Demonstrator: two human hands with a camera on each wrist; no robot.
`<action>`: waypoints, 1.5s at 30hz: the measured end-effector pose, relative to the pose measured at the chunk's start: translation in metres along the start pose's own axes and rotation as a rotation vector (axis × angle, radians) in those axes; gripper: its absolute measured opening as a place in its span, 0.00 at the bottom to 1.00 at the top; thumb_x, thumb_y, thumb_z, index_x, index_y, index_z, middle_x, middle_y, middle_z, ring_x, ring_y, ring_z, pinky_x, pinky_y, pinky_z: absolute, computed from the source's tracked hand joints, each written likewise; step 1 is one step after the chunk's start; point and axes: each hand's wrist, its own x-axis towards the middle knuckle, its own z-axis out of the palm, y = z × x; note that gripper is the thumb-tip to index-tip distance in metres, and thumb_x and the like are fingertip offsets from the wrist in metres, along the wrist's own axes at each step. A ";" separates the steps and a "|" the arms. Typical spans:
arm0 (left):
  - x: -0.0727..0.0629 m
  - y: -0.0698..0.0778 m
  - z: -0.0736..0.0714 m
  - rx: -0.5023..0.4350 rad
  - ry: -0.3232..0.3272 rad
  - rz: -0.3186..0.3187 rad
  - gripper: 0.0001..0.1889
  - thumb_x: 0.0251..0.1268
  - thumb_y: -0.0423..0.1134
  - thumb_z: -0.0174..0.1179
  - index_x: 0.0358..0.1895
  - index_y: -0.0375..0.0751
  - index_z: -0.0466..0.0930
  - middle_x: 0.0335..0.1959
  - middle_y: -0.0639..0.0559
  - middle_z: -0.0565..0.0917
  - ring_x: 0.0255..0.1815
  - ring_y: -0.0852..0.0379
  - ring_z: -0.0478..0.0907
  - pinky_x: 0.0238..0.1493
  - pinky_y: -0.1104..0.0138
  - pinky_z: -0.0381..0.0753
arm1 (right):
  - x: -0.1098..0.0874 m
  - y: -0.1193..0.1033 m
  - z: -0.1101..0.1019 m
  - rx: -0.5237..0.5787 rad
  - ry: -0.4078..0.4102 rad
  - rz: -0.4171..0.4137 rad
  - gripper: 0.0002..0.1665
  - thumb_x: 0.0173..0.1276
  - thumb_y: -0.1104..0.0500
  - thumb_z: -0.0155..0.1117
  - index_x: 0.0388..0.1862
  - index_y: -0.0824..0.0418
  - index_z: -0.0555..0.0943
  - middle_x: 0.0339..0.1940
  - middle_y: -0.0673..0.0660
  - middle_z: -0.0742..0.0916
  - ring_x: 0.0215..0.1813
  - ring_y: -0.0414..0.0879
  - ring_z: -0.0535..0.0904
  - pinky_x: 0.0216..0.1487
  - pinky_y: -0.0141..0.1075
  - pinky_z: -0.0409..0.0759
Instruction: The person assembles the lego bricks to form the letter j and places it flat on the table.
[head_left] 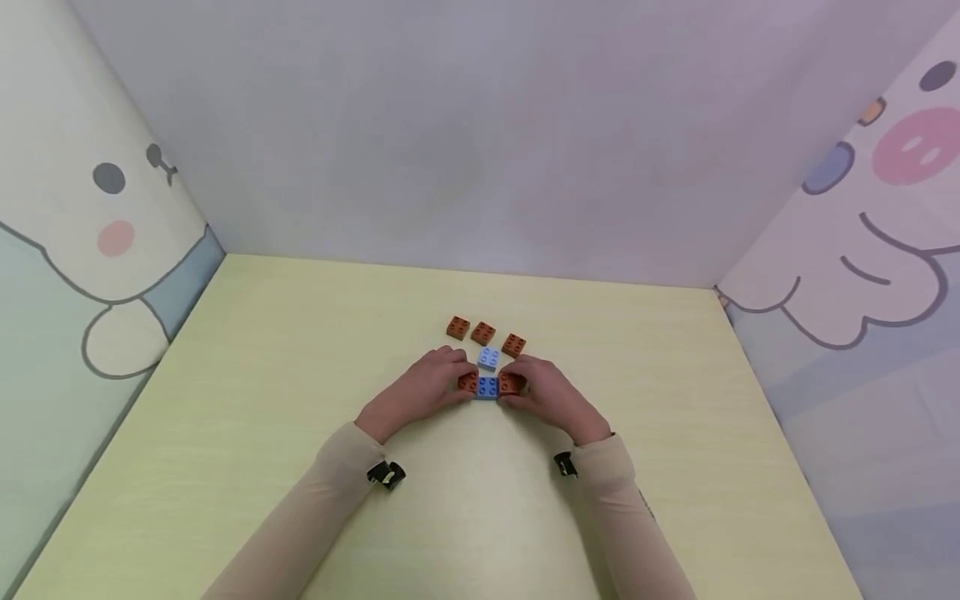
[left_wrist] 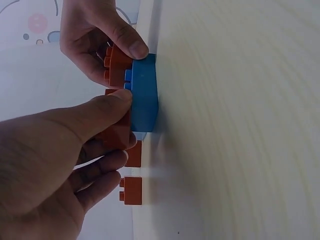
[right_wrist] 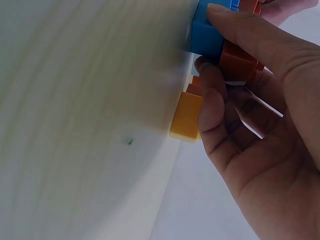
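A blue toy building brick [head_left: 487,388] lies in front of the person, with a red-brown brick on top at each end and blue studs showing between them. The left hand [head_left: 426,387] pinches the left red-brown brick [left_wrist: 117,134] between thumb and fingers; that brick juts past the blue brick's end. The right hand [head_left: 557,393] pinches the right red-brown brick [right_wrist: 236,62], which also overhangs. In the right wrist view, the right thumb's tip lies against the side of the blue brick [right_wrist: 207,30]. Fingers partly cover both red-brown bricks.
Just behind the hands lies a light blue brick [head_left: 489,358]. Beyond it sit three more red-brown bricks [head_left: 483,333] in a loose row. The pale wooden tabletop [head_left: 300,325] meets a plain back wall [head_left: 450,150] and side walls with cartoon drawings.
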 end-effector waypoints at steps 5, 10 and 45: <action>0.001 0.002 0.002 -0.065 -0.022 -0.014 0.20 0.69 0.44 0.67 0.59 0.39 0.82 0.50 0.50 0.82 0.53 0.54 0.76 0.59 0.59 0.78 | -0.001 0.003 0.002 0.012 0.001 0.023 0.22 0.63 0.56 0.77 0.54 0.61 0.85 0.46 0.53 0.87 0.43 0.41 0.78 0.47 0.37 0.78; 0.001 0.004 0.003 -0.060 -0.024 -0.035 0.20 0.68 0.44 0.68 0.58 0.39 0.82 0.49 0.51 0.83 0.51 0.56 0.77 0.59 0.60 0.79 | -0.002 0.004 0.003 -0.003 0.004 0.013 0.22 0.64 0.55 0.77 0.54 0.60 0.84 0.47 0.53 0.87 0.43 0.41 0.78 0.47 0.36 0.78; 0.027 0.013 0.031 -0.264 0.072 0.087 0.20 0.72 0.51 0.64 0.60 0.47 0.80 0.56 0.55 0.83 0.59 0.58 0.79 0.65 0.61 0.79 | 0.036 0.031 -0.027 -0.009 0.109 0.127 0.20 0.73 0.50 0.67 0.56 0.61 0.85 0.51 0.59 0.87 0.49 0.51 0.84 0.51 0.46 0.84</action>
